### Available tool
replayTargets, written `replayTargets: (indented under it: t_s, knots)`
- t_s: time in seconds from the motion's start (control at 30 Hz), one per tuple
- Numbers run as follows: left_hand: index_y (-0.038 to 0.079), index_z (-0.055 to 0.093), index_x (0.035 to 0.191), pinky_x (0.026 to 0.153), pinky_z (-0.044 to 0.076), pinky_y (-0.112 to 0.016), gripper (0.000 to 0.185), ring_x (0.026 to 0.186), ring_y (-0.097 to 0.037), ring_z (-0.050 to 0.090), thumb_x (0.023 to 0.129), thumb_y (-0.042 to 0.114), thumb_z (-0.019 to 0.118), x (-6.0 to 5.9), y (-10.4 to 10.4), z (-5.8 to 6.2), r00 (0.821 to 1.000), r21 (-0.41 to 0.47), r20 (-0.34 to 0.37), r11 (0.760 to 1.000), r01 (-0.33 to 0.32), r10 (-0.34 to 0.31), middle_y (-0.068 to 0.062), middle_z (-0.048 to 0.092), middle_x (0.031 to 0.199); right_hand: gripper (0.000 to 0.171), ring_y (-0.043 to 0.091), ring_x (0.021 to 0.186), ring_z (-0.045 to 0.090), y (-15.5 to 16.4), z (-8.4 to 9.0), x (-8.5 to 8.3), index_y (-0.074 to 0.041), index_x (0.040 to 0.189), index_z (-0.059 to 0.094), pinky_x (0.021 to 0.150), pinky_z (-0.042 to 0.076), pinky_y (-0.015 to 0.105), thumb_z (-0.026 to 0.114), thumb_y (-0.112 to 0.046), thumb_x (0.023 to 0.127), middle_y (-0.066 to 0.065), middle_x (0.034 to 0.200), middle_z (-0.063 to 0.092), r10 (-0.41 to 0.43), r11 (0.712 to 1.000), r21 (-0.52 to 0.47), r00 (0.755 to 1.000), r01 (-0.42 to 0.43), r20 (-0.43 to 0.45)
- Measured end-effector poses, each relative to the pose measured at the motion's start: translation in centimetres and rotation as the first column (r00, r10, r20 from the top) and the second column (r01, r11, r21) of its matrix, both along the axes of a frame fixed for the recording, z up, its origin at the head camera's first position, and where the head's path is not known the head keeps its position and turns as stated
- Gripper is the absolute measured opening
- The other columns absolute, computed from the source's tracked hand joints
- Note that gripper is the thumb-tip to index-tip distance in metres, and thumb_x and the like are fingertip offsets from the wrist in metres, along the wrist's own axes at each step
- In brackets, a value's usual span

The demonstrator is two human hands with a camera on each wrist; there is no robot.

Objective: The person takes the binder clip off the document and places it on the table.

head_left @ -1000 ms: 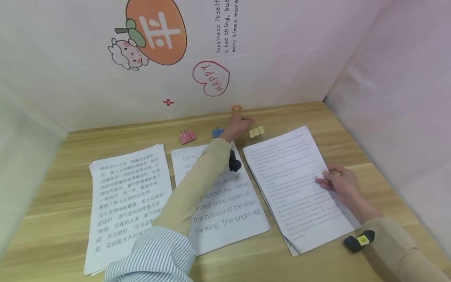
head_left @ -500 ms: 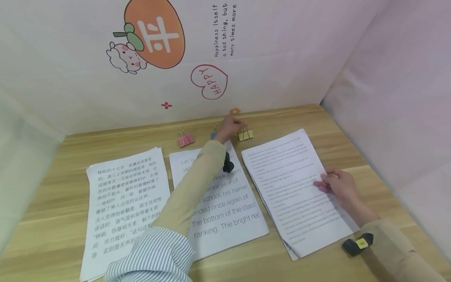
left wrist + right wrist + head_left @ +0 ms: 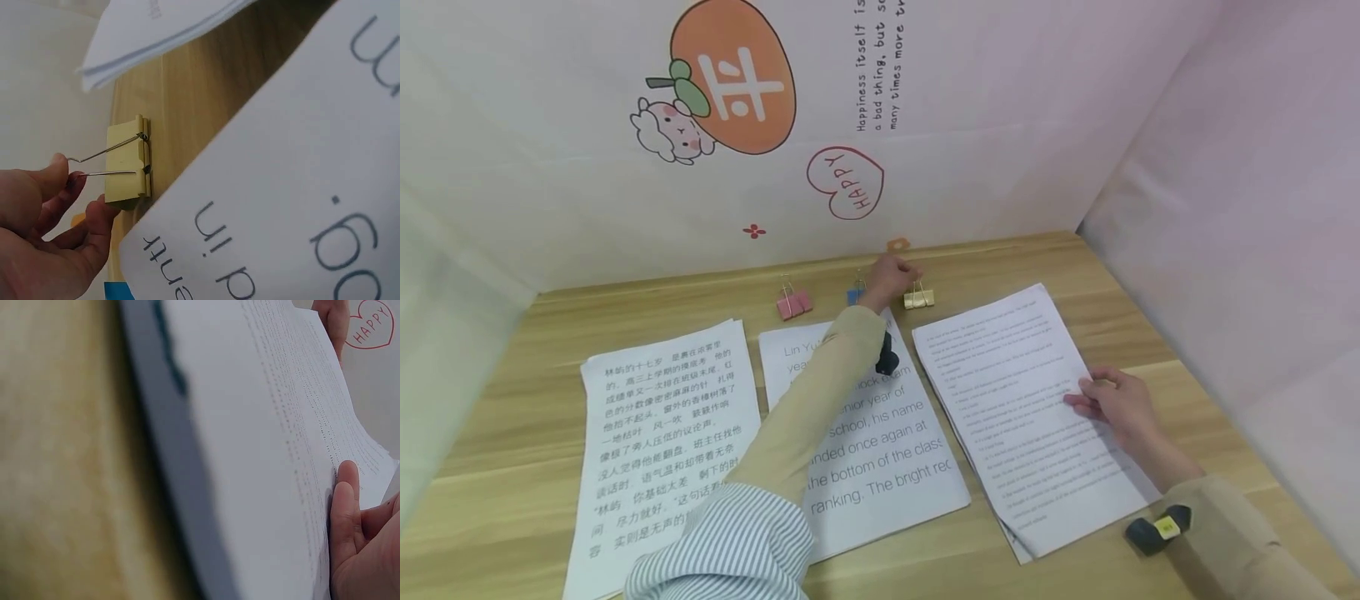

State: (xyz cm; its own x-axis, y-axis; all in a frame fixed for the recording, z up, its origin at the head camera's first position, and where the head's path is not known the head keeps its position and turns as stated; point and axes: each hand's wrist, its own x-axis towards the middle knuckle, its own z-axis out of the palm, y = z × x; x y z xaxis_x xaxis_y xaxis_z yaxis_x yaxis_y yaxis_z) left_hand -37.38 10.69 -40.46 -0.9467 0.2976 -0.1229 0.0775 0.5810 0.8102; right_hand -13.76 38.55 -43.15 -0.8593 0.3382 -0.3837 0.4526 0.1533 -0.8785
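At the back of the table, my left hand (image 3: 889, 279) pinches a wire handle of the yellow binder clip (image 3: 919, 298) between thumb and finger. In the left wrist view the clip (image 3: 127, 165) stands with both wire handles toward the hand (image 3: 56, 225). My right hand (image 3: 1120, 404) rests on the right edge of the right paper stack (image 3: 1007, 425). Close up, its extended fingers (image 3: 345, 515) lie along that printed stack. A blue binder clip (image 3: 854, 297) is partly covered by the left wrist, and a pink binder clip (image 3: 794, 305) stands farther left.
The middle paper stack (image 3: 887, 467), in large English print, lies partly under the left forearm. A stack printed in Chinese (image 3: 662, 425) lies at the left. White cloth walls (image 3: 985, 125) rise behind and beside the wooden table (image 3: 482, 400).
The yellow clip has shifted left toward the blue one, with my left hand on it. My right hand has stayed at the right stack. The head view has tilted slightly.
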Motion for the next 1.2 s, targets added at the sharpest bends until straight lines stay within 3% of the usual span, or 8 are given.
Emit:
replayTargets:
  t_s: [0.17, 0.3, 0.47, 0.63, 0.9, 1.07, 1.2]
  knots:
    - [0.005, 0.071, 0.097, 0.059, 0.039, -0.02, 0.025, 0.071, -0.011, 0.05, 0.093, 0.027, 0.06, -0.1, 0.5, -0.2, 0.997, -0.047, -0.073, 0.998, -0.032, 0.028, -0.004, 0.067, 0.09, 0.048, -0.002, 0.071, 0.067, 0.0, -0.1, -0.1, 0.008, 0.137, 0.032, 0.066, 0.055, 0.018, 0.046, -0.018, 0.099, -0.012, 0.077, 0.06, 0.009, 0.999, 0.053, 1.0, -0.009, 0.014]
    - [0.007, 0.071, 0.099, 0.069, 0.047, -0.024, 0.025, 0.081, -0.014, 0.057, 0.092, 0.029, 0.061, -0.2, 0.6, -0.3, 0.994, -0.068, -0.107, 0.997, -0.028, 0.02, -0.005, 0.07, 0.099, 0.05, -0.001, 0.071, 0.067, 0.2, -0.1, -0.2, 0.008, 0.138, 0.03, 0.067, 0.055, 0.019, 0.046, -0.018, 0.099, -0.011, 0.078, 0.06, 0.01, 0.999, 0.05, 1.0, -0.011, 0.012]
    - [0.008, 0.07, 0.102, 0.084, 0.051, -0.031, 0.025, 0.097, -0.02, 0.062, 0.092, 0.029, 0.062, -0.2, 0.4, -0.3, 0.995, -0.071, -0.099, 0.997, -0.024, 0.017, -0.007, 0.069, 0.108, 0.047, -0.001, 0.071, 0.067, 0.2, -0.2, -0.4, 0.009, 0.136, 0.03, 0.067, 0.056, 0.019, 0.046, -0.016, 0.099, -0.012, 0.078, 0.06, 0.013, 1.0, 0.021, 1.0, -0.014, 0.003]
    - [0.007, 0.068, 0.107, 0.084, 0.052, -0.029, 0.024, 0.098, -0.019, 0.063, 0.092, 0.024, 0.062, -0.4, 0.3, -0.1, 0.993, -0.023, -0.113, 1.0, -0.018, 0.016, -0.007, 0.069, 0.108, 0.049, -0.002, 0.069, 0.067, 0.1, 0.0, -1.0, 0.011, 0.137, 0.029, 0.068, 0.056, 0.02, 0.045, -0.015, 0.099, -0.01, 0.079, 0.059, -0.017, 1.0, 0.012, 1.0, 0.017, -0.024]
    - [0.002, 0.066, 0.112, 0.089, 0.05, -0.032, 0.028, 0.101, -0.022, 0.06, 0.091, 0.021, 0.063, -0.7, -0.3, 1.2, 0.987, 0.041, -0.16, 0.999, -0.009, 0.015, -0.01, 0.067, 0.108, 0.056, -0.003, 0.066, 0.066, -0.1, 0.4, -2.5, 0.011, 0.143, 0.022, 0.068, 0.056, 0.019, 0.046, -0.011, 0.097, -0.006, 0.079, 0.058, -0.108, 0.994, -0.015, 0.993, 0.107, -0.041]
    - [0.005, 0.067, 0.109, 0.089, 0.05, -0.032, 0.026, 0.1, -0.02, 0.06, 0.091, 0.024, 0.063, -0.6, -1.6, 1.2, 0.985, 0.019, -0.171, 0.999, -0.036, 0.039, -0.008, 0.066, 0.108, 0.056, -0.003, 0.066, 0.065, -0.6, 0.3, -3.9, 0.009, 0.144, 0.022, 0.069, 0.056, 0.019, 0.045, -0.009, 0.096, 0.014, 0.105, 0.055, -0.099, 0.995, -0.002, 0.994, 0.099, -0.041]
    - [0.007, 0.066, 0.109, 0.087, 0.049, -0.029, 0.026, 0.097, -0.017, 0.059, 0.091, 0.026, 0.063, -0.3, -1.7, 1.1, 0.983, 0.014, -0.181, 1.0, -0.015, 0.017, -0.007, 0.066, 0.107, 0.054, -0.003, 0.064, 0.064, -0.6, 0.4, -3.7, 0.008, 0.144, 0.025, 0.067, 0.056, 0.018, 0.043, -0.007, 0.096, 0.027, 0.13, 0.043, -0.118, 0.993, 0.015, 0.991, 0.119, -0.056]
